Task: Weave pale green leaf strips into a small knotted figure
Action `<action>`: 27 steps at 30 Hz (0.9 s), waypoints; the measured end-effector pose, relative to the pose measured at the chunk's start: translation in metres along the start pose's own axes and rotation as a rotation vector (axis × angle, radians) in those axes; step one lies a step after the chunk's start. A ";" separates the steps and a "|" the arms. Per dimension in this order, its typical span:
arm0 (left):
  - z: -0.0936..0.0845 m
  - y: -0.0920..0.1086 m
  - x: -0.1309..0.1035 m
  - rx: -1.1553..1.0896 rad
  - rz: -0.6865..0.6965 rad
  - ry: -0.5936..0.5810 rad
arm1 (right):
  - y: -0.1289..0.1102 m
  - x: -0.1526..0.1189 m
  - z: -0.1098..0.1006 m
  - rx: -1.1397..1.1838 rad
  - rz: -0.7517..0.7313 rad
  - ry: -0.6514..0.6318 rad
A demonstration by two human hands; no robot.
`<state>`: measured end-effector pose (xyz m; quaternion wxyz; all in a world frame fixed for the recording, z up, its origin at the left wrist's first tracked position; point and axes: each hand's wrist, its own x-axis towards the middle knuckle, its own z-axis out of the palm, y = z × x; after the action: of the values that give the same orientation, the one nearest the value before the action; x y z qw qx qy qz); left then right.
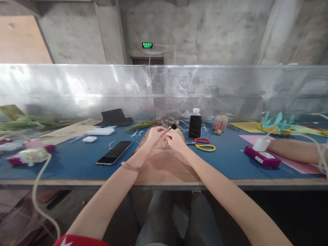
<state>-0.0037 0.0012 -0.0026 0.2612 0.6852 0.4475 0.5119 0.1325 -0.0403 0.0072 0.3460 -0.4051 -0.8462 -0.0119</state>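
Above a brown board (pixel 164 167) at the middle of the blue table, my two hands meet with their fingertips close together. The fingers of my left hand (pixel 156 134) are closed in a pinch, and my right hand (pixel 174 138) is pinched beside it. What lies between the fingertips is too small to make out. Just behind the hands are a small black round thing (pixel 174 126) with pale green bits and a bundle of grey cord (pixel 167 121). Thin stems lie on the board under the hands.
Red-and-yellow scissors (pixel 205 147) and a dark bottle (pixel 195 124) stand or lie right of the board. A phone (pixel 114 152) lies left. Farther right are a purple power strip (pixel 262 156) and another person's forearm (pixel 297 150). A perforated metal screen (pixel 102 89) runs behind.
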 end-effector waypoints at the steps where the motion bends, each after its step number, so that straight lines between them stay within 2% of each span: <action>1: 0.000 0.001 0.000 -0.005 -0.003 0.001 | 0.001 -0.001 -0.001 -0.036 0.006 0.029; 4: 0.001 0.003 -0.001 -0.016 -0.021 -0.011 | 0.005 -0.004 -0.005 -0.142 -0.023 0.072; 10: 0.001 0.004 -0.005 -0.022 -0.065 -0.084 | 0.016 -0.005 -0.013 -0.303 -0.177 -0.023; 20: -0.001 0.009 -0.007 -0.088 -0.149 -0.219 | 0.024 -0.002 -0.013 -0.489 -0.190 -0.103; 27: -0.005 0.013 -0.010 -0.076 -0.146 -0.286 | 0.022 -0.004 -0.014 -0.529 -0.214 -0.108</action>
<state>-0.0049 -0.0138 0.0055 0.3844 0.7063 0.4346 0.4056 0.1575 -0.0321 0.0101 0.1792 -0.3896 -0.8689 -0.2471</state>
